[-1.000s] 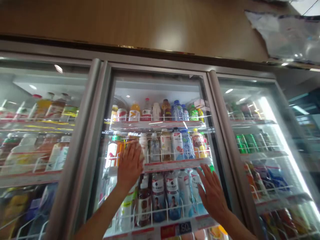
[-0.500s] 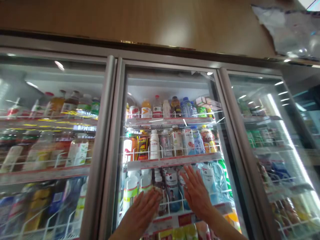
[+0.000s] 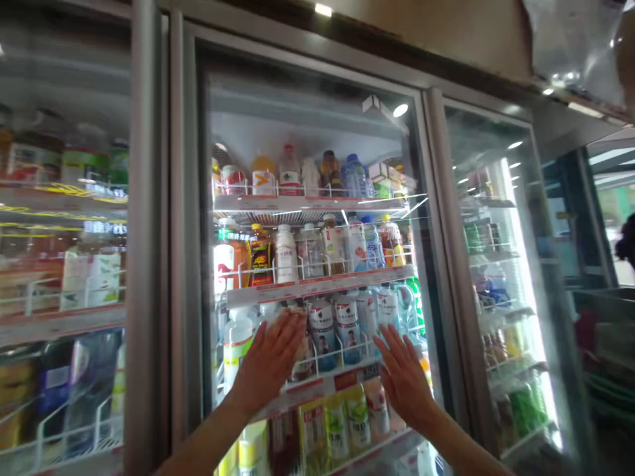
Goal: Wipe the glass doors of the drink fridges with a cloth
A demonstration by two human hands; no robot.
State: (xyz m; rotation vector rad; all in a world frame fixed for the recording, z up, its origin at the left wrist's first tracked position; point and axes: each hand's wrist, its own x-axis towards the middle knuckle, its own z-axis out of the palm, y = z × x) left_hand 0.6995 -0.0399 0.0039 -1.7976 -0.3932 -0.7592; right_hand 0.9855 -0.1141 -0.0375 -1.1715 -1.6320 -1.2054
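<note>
My left hand [image 3: 272, 354] is raised in front of the middle glass door [image 3: 307, 99] of a drinks fridge, its fingers stretched out flat. By its fingertips is a pale, blurred patch; whether it is a cloth, a reflection or a bottle behind, I cannot tell. To the right, my right hand [image 3: 404, 373] is up with its fingers spread, and no held object shows in it. Whether either palm touches the glass is hidden. Between the hands, bottles with white-and-blue labels [image 3: 347, 324] stand on the third shelf behind a white wire rail.
Bottles also fill the upper shelf [image 3: 278, 201], the second shelf [image 3: 317, 285] and the one below the hands. Metal frames [image 3: 176, 218] separate this door from the left and right fridge sections. A clear plastic bag [image 3: 575, 49] hangs at the top right.
The view has tilted down and turned right, showing more of the lower shelves. Both hands remain raised before the middle door, now farther apart in the picture.
</note>
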